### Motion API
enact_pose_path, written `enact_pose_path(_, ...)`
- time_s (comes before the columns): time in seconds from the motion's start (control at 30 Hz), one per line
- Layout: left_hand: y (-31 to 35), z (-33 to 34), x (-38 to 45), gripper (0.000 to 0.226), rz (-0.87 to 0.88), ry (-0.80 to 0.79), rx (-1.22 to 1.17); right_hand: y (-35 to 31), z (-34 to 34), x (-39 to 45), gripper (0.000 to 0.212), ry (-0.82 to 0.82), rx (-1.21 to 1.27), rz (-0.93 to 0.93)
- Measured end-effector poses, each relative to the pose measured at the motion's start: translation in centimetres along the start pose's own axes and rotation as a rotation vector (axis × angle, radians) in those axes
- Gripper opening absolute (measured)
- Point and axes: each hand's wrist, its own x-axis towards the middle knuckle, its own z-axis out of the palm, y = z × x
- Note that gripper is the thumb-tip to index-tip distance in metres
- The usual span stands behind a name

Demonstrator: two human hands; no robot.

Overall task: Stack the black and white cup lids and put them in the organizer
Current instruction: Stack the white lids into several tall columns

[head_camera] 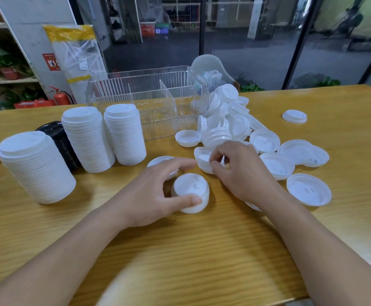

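The left hand (156, 193) curls thumb and fingers round a short stack of white lids (190, 193) on the table (202, 250). The right hand (242, 171) pinches a single white lid (203, 160) (tilted) just beyond. The clear organizer (149, 102) stands far behind.

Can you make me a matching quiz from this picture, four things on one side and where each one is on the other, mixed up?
Things:
1. black lid stack
2. clear organizer
3. short white lid stack
4. lone white lid

Places:
A. by itself on the table, far right
B. gripped by the left hand
C. behind the tall white stacks
D. at the back of the table, nothing in it

Pairs: 1-C, 2-D, 3-B, 4-A
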Motion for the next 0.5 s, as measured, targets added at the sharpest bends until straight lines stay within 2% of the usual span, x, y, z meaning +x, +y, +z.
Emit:
enact_pose_path(0.1, 0.0, 0.1, 0.4, 0.046, 0.050, 0.182, -0.065, -0.3, -0.3, 0.0, 0.015, 0.038, 0.225, 0.012)
enact_pose_path(0.2, -0.1, 0.1, 0.7, 0.047, 0.072, 0.310, -0.119, -0.4, -0.8, 0.2, 0.014, 0.055, 0.488, 0.059)
enact_pose_path(0.37, 0.0, 0.0, 0.6, 0.076, 0.135, 0.288, -0.153, 0.1, -1.1, 0.5, 0.016, -0.060, 0.899, 0.139)
enact_pose_path(0.5, 0.4, 0.2, 0.4, 0.079, 0.185, 0.226, -0.121, -0.1, -0.8, 0.5, 0.020, -0.163, 0.965, 0.153)
